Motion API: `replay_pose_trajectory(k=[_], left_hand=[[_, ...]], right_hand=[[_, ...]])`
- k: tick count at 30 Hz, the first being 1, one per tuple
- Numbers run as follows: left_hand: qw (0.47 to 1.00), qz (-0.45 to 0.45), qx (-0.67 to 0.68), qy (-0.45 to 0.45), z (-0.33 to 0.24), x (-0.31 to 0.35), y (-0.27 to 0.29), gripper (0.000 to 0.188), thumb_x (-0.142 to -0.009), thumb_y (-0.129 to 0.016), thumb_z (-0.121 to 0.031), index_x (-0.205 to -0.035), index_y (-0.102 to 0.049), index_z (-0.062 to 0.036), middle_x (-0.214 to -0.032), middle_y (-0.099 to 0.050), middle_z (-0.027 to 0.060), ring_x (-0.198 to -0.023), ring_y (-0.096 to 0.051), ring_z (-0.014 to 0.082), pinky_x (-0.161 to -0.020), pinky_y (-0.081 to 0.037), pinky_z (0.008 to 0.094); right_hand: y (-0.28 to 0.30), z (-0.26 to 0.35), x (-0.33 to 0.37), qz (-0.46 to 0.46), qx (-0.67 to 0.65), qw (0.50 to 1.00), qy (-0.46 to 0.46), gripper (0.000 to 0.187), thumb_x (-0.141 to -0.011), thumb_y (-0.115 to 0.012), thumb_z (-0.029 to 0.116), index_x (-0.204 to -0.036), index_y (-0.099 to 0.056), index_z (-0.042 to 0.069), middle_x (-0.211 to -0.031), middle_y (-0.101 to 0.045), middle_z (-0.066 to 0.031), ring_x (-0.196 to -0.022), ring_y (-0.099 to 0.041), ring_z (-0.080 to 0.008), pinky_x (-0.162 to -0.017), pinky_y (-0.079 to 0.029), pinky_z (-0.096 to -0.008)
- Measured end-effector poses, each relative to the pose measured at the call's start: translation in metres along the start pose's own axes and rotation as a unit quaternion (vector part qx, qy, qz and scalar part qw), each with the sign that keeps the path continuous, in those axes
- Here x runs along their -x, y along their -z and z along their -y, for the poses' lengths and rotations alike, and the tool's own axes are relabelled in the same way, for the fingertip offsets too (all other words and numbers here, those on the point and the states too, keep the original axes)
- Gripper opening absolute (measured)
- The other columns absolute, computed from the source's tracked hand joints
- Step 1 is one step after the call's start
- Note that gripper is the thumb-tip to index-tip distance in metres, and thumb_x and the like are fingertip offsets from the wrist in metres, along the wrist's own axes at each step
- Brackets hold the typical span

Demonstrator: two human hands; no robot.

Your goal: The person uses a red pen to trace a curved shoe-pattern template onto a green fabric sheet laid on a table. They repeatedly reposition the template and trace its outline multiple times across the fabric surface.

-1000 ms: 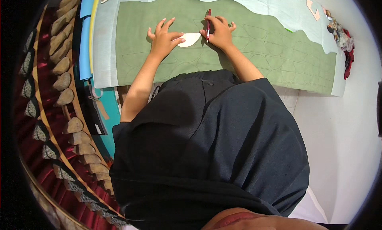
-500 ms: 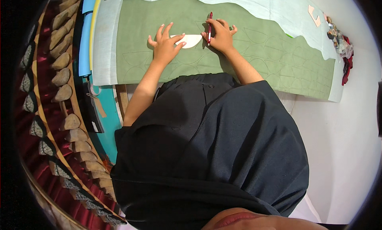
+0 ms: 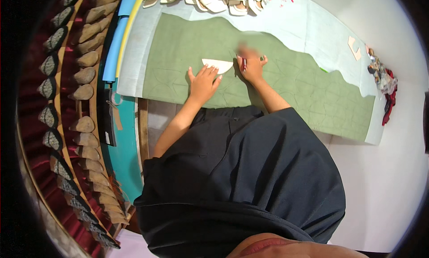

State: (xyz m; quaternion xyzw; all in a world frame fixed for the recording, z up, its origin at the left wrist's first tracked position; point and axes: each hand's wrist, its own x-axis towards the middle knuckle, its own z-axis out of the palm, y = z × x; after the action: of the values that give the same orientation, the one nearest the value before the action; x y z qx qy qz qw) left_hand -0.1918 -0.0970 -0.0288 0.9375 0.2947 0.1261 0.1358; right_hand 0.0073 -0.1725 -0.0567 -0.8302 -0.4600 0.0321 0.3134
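Observation:
A green sheet of material [image 3: 187, 39], marked with rows of thin drawn curved outlines, lies over the table. On it rests a white half-moon template [image 3: 223, 67], straight edge on the far side. Fingers of my left hand [image 3: 204, 84] lie flat and spread over the template's near left part, pressing it down. Just past the template's right tip, my right hand [image 3: 253, 70] is closed around a dark red pen [image 3: 244, 64]. The far part of that hand is blurred, and the pen's point is hard to make out.
Several pale sandals [image 3: 210, 0] stand along the table's far edge. A pale cutout piece [image 3: 354, 48] lies at the far right, near a cluttered pile [image 3: 380, 75] by the wall. On the left, a rack holds brown shoe lasts [image 3: 85, 75] and dark patterned shoe parts [image 3: 48, 88].
My view has shifted, bringing the sandals into sight. My left fingers have gone from a raised pinch to flat on the template, which is tilted. My right hand has tipped the pen over.

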Motion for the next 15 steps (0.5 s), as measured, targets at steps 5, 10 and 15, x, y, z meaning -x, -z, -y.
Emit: replay_pose_trajectory(k=[5,10,15], left_hand=[[0.998,0.052,-0.008,0.024,-0.003,0.01,-0.003,0.044,-0.094,-0.05,-0.039,-0.128,-0.055,-0.011,-0.137,-0.052,0.0061,-0.134,-0.041,0.0225,-0.106,-0.014,0.0658],[0.996,0.077,-0.017,0.029,-0.001,0.009,0.001,0.045,-0.092,-0.053,-0.04,-0.128,-0.054,-0.0122,-0.138,-0.049,0.0029,-0.135,-0.038,0.0208,-0.105,-0.017,0.0676],[0.993,0.1,-0.011,0.06,-0.002,0.01,0.0,0.045,-0.092,-0.054,-0.039,-0.129,-0.053,-0.0143,-0.138,-0.048,0.0022,-0.136,-0.036,0.0201,-0.103,-0.017,0.0681]], right_hand=[[-0.013,0.013,0.0,-0.023,-0.07,0.997,-0.024,0.027,-0.089,-0.058,0.02,-0.116,-0.059,0.021,-0.109,-0.064,-0.0021,-0.115,-0.052,-0.0245,-0.099,-0.017,-0.0624],[-0.028,0.062,-0.002,-0.043,-0.194,0.98,-0.015,0.023,-0.085,-0.064,0.018,-0.107,-0.066,0.024,-0.106,-0.064,0.0011,-0.11,-0.053,-0.0206,-0.098,-0.019,-0.0574],[-0.032,0.068,-0.013,0.047,-0.315,0.945,-0.08,0.015,-0.085,-0.066,0.027,-0.098,-0.071,0.02,-0.101,-0.068,0.0027,-0.106,-0.055,-0.0183,-0.099,-0.017,-0.0523]])
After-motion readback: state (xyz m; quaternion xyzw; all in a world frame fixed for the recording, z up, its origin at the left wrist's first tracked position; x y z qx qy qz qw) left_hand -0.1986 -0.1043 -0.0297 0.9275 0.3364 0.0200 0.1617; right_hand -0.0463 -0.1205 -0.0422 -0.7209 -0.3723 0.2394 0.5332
